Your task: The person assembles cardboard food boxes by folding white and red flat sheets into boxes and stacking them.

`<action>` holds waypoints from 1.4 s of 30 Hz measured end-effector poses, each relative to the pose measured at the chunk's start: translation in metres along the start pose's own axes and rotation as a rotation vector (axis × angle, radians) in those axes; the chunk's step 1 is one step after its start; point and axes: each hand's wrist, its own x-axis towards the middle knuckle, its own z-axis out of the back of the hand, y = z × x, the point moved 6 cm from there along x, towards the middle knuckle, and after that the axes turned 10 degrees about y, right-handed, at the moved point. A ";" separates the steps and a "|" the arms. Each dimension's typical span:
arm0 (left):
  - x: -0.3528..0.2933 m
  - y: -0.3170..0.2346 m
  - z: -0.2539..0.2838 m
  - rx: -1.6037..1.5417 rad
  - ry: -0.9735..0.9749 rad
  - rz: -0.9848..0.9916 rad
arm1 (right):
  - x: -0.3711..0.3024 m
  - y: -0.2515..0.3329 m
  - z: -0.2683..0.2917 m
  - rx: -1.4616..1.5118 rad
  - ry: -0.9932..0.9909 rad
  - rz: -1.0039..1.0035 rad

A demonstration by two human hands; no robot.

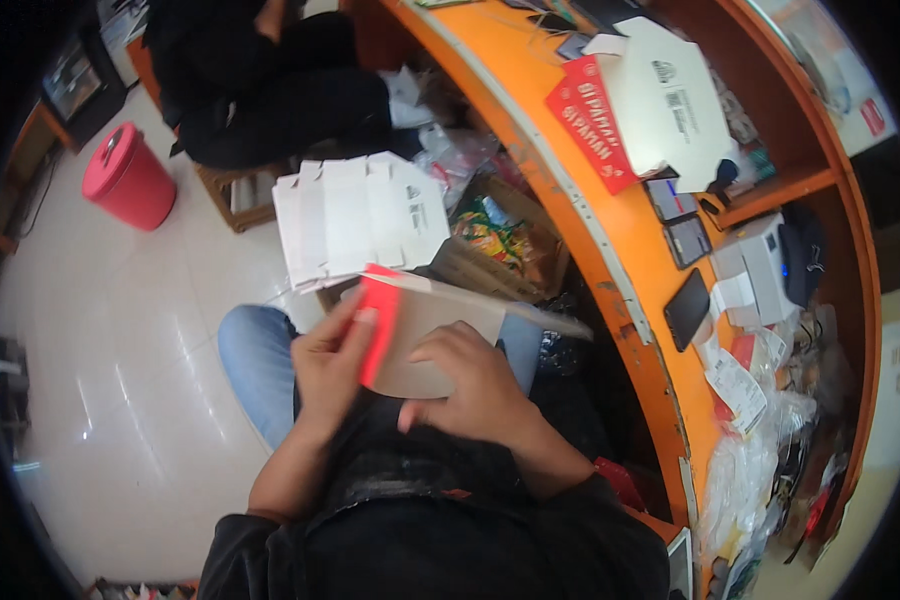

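A thin card box blank (448, 310), plain grey-beige on the face toward me, is up over my lap. Its left edge carries a bright red flap (382, 335). My left hand (335, 365) pinches this flap between thumb and fingers. Over the card's lower right part is my right hand (475, 385), its fingers bent and the thumb held apart from them. Whether those fingertips touch the card I cannot tell. Just beyond lies a stack of flat white box blanks (355, 215) with cut flaps.
An orange counter (610, 255) curves along my right, bearing white and red card sheets (670, 100), phones (687, 308), a small white machine (765, 265) and plastic bags (745, 490). A carton of wrappers (510, 250) stands below it. Left are a pink bin (130, 180) and a seated person (270, 100).
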 end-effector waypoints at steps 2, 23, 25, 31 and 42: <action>0.021 0.013 0.020 -0.300 0.014 0.130 | 0.001 0.015 0.017 -0.078 0.033 -0.022; 0.192 0.249 0.119 1.214 -0.041 0.397 | 0.062 -0.133 0.250 -0.894 -0.429 -0.508; 0.179 0.262 0.118 1.174 0.009 0.494 | 0.061 -0.119 0.253 -0.866 -0.498 -0.429; 0.166 0.258 0.098 1.192 -0.162 0.251 | 0.035 -0.107 0.236 -0.881 -0.790 -0.133; 0.204 0.224 0.109 1.116 -0.510 0.458 | -0.069 -0.063 0.167 -0.546 -0.888 -0.198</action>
